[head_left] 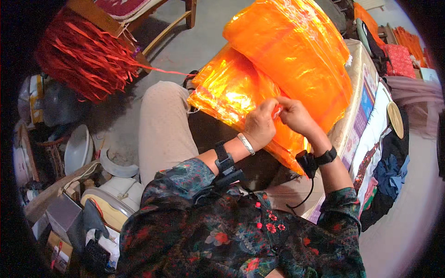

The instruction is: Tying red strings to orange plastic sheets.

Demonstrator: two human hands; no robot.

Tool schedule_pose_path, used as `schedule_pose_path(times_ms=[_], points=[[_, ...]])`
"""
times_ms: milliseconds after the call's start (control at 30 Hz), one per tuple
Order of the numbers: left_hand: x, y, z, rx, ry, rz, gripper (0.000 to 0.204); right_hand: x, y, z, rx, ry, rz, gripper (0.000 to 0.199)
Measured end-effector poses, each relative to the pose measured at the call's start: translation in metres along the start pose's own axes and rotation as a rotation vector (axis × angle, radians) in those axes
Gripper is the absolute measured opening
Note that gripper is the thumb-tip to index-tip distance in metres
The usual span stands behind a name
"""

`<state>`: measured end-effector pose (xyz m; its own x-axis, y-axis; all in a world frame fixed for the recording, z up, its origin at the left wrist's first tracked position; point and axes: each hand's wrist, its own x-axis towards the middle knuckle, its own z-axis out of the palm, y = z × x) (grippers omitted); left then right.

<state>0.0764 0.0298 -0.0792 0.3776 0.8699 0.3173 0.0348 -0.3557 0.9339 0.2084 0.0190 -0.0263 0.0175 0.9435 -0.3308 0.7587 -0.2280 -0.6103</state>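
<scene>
Pinching: left hand (259, 126) and right hand (297, 118), both closed on red strip (277, 111)
Strip: may slip or snap if tugged hard
Orange plastic (301, 60): could slide, being slick

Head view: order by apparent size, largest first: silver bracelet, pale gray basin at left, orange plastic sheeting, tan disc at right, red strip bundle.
1. Orange plastic sheeting
2. Red strip bundle
3. Pale gray basin
4. Tan disc
5. Silver bracelet

Apparent size only; fisheye distorts items near the rim.
</scene>
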Motion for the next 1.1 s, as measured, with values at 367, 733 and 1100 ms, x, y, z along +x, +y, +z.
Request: schedule_pose_path(times_ms=[367,733,1100], points=[[-0.022,-0.042,0.044,-0.119,-0.050,-0.432,0.036,0.012,-0.018,-0.046,0.022,-0.115,0.211,0.027],[-0.002,-0.013,0.029,-0.418,-0.007,-0.722,0.029,0.012,-0.001,-0.048,-0.026,-0.096,0.136,0.023],[-0.010,-0.027,0.016,-0.134,0.168,-0.301,0.017,0.032,-0.043,-0.040,-0.621,-0.442,0.017,0.017]])
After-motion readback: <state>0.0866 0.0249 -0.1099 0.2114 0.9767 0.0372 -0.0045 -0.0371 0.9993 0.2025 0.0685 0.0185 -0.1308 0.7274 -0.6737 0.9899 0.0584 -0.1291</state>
